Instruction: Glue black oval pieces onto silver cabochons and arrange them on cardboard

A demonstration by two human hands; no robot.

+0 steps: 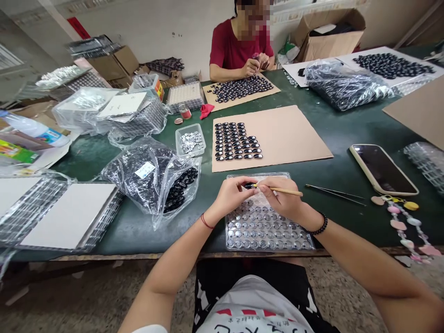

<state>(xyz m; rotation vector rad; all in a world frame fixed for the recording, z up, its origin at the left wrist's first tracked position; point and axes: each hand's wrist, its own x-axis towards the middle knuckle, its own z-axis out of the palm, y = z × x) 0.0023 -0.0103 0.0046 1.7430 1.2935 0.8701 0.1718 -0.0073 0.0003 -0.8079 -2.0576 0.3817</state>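
My left hand [236, 193] pinches a small shiny black oval piece [249, 185] between thumb and fingertips. In my right hand [282, 199] is a thin wooden stick [286, 191], like a brush handle, its tip meeting the black piece. Both hands are over a clear plastic tray [263, 243] filled with rows of round silvery parts. Beyond them, a cardboard sheet [291, 134] carries rows of black oval pieces [236, 143] with pale spots. Left of the hands, an open plastic bag [145, 152] spills similar black pieces. A clear tub [190, 140] holds small silvery parts.
Metal tweezers [335, 194] and a phone [383, 169] with a beaded strap [398, 225] lie to the right. A co-worker in a red shirt [225, 44] handles pieces across the table. Wrapped trays [69, 217] are stacked at left; a small jar [185, 111] stands behind the tub.
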